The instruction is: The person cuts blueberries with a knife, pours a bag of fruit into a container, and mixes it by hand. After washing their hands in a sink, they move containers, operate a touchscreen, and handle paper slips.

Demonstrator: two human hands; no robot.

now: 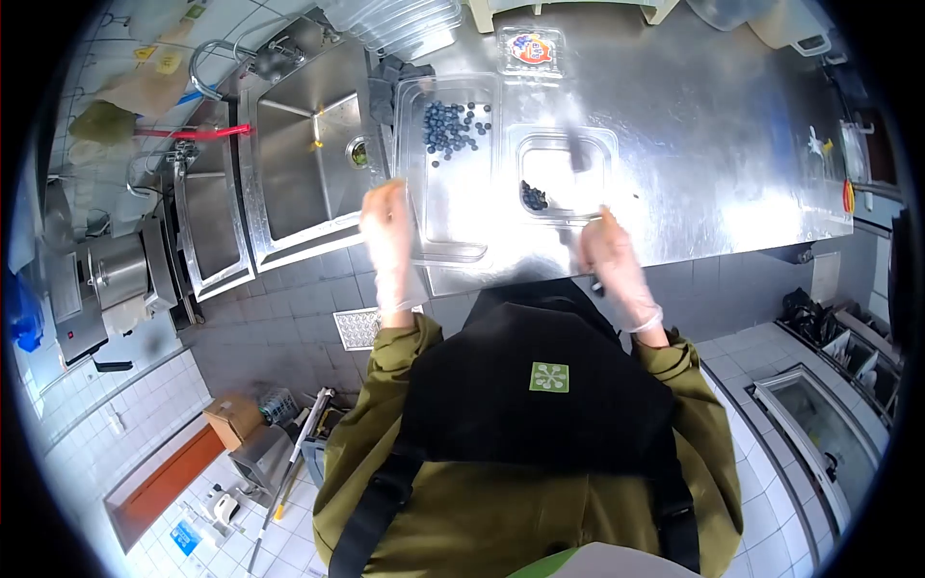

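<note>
My left hand (388,226), in a clear glove, is at the left edge of a long clear tray (453,207). Its fingers look curled, but what they hold, if anything, is too small to tell. Many blueberries (445,127) lie in the upper part of that tray. To its right sits a smaller clear container (568,188) with a cluster of dark berries (533,197) in its lower left corner. My right hand (609,246), also gloved, is by the container's lower right edge, fingers bent together. Whether it holds anything cannot be made out.
A clear labelled box (531,52) stands at the back of the steel table (694,144). Left of the tray are a dark cloth (387,85) and a steel sink (289,183) with a faucet. Stacked clear containers (400,24) stand behind the cloth.
</note>
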